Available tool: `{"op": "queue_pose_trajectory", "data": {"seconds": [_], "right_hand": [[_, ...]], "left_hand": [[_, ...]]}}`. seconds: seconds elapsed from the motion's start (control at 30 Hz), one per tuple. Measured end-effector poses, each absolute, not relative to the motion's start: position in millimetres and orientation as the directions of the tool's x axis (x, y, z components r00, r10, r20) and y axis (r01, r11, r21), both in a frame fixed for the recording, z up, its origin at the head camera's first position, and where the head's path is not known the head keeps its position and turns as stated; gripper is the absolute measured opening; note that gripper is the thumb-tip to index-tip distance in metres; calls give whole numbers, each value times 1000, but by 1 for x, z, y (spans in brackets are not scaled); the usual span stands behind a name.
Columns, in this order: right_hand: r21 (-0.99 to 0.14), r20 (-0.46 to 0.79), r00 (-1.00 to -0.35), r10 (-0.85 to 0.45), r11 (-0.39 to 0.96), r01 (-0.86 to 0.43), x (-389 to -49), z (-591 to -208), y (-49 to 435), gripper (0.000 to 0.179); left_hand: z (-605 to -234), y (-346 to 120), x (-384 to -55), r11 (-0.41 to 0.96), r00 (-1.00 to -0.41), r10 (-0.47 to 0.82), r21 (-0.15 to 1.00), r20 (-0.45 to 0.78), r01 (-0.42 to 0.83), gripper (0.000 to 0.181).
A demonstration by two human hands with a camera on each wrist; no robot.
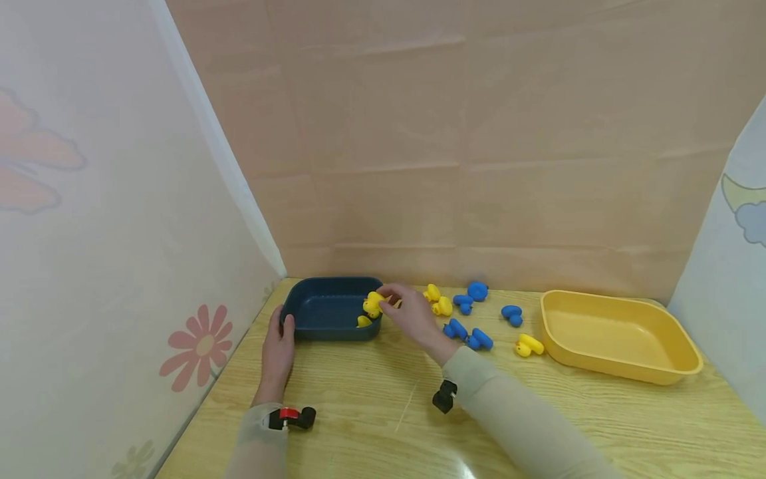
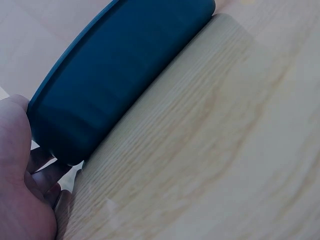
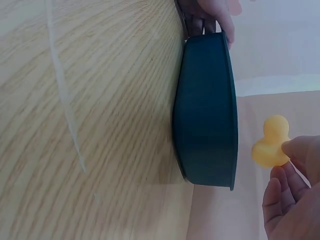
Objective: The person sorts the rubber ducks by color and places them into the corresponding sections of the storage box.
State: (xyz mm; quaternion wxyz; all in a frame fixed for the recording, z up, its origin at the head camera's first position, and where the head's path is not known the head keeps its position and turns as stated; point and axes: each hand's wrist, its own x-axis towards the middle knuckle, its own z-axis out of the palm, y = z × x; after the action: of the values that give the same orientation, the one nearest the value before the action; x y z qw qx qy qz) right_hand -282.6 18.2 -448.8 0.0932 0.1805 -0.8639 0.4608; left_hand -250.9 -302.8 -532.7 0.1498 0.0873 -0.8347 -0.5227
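My right hand (image 1: 411, 314) pinches a yellow duck (image 1: 372, 305) above the right end of the dark blue tray (image 1: 329, 334), whose left end my left hand (image 1: 278, 347) grips, and if that pinch slips so near the edge, the duck could bounce onto the table (image 1: 353, 399).

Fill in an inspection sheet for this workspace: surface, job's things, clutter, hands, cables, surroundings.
Surface: light wood-grain table with a pale streak.
Job's things: dark blue tray at left, something yellow inside; yellow tray at right; three yellow ducks and five blue toys on the table between them.
Clutter: nothing seen.
Left hand: grips the dark tray's left end.
Right hand: pinches another yellow duck at that tray's right end.
Cables: nothing seen.
Surroundings: brown backdrop; pale side wall with flower prints.
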Motion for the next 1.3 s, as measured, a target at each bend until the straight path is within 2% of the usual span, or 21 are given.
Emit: {"op": "queue_pose_trajectory", "data": {"seconds": [0.73, 1.3], "right_hand": [[-751, 336, -912, -235, 517, -410, -287, -462, -3, 22], [-783, 333, -920, -206, 483, -391, -288, -464, 8, 28]], "left_hand": [[-531, -301, -250, 444, -935, -316, 896, 161, 4, 72], [-532, -302, -249, 441, -941, -302, 898, 151, 2, 74]]}}
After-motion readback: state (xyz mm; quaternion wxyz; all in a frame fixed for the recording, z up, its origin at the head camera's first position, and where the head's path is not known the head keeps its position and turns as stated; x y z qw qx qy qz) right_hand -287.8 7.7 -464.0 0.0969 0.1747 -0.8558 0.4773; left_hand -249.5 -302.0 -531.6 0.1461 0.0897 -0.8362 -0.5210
